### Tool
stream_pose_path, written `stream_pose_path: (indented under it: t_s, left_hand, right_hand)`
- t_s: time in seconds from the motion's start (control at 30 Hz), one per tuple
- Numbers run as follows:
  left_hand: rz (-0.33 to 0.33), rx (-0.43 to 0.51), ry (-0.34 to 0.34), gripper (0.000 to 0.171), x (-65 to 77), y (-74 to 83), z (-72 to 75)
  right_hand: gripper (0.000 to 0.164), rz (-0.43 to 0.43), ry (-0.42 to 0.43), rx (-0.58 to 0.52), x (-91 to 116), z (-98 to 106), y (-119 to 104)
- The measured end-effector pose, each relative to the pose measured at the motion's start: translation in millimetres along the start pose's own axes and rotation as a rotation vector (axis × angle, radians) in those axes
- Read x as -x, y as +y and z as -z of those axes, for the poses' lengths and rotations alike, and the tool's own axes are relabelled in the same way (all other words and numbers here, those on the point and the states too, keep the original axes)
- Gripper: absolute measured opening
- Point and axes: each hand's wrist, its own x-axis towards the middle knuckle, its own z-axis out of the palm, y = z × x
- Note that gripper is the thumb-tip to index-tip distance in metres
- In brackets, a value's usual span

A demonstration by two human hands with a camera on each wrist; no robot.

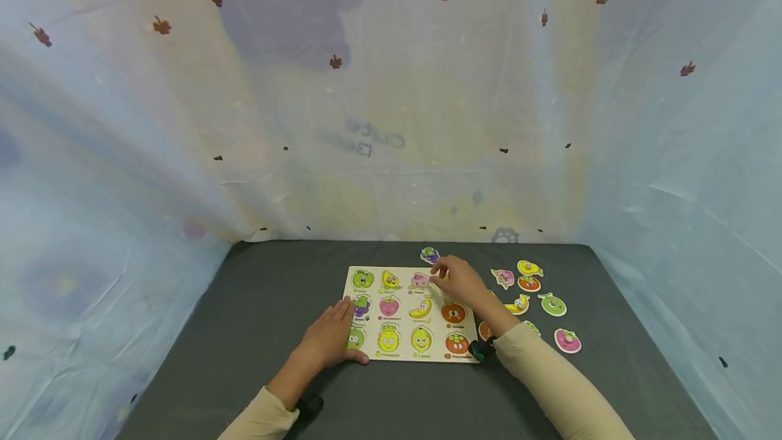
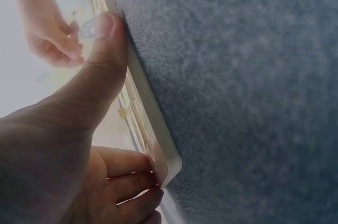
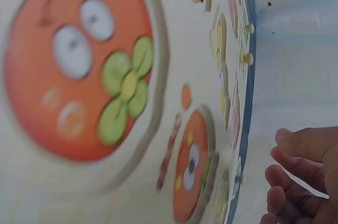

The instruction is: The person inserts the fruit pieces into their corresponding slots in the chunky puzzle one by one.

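Note:
A pale puzzle board (image 1: 405, 355) printed with fruit and labels lies on the grey table. My left hand (image 1: 328, 335) rests at its near left corner, fingers fairly straight along the left edge. In the left wrist view, the left thumb (image 2: 105, 49) lies against the board's near edge. Over the far right part of the board hovers my right hand (image 1: 458, 282), beside the printed peach (image 1: 419, 281). In the right wrist view, its fingers (image 3: 280, 182) hang loosely bent, with nothing visible between them and the thumb. Just beyond its fingertips lies a purple grape piece (image 1: 430, 254).
Several loose fruit pieces lie right of the board, among them a pink one (image 1: 504, 278), a yellow one (image 1: 529, 268), a green one (image 1: 552, 304) and a magenta one (image 1: 568, 341). My right forearm partly covers others. A patterned curtain (image 1: 391, 100) surrounds the table's back and sides.

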Motion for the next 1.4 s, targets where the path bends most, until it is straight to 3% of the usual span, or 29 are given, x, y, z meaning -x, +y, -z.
stream_pose_path:
  t_s: [0.37,0.67,1.2,1.4]
  left_hand:
    - [0.022,0.004,-0.023,0.120,-0.7,1.4,0.2]
    - [0.018,0.013,-0.033,0.121,-1.1,1.3,-1.7]
    - [0.024,0.020,-0.031,0.121,-1.3,1.2,2.1]
    - [0.017,0.019,-0.029,0.122,-1.1,0.7,1.6]
  right_hand:
    - [0.016,-0.062,0.028,0.026,15.6,21.4,21.4]
    - [0.014,-0.098,0.106,0.068,27.3,32.3,46.6]
    - [0.020,-0.239,0.200,0.059,48.9,66.8,81.9]
    - [0.023,-0.309,0.189,0.067,54.7,72.4,96.2]
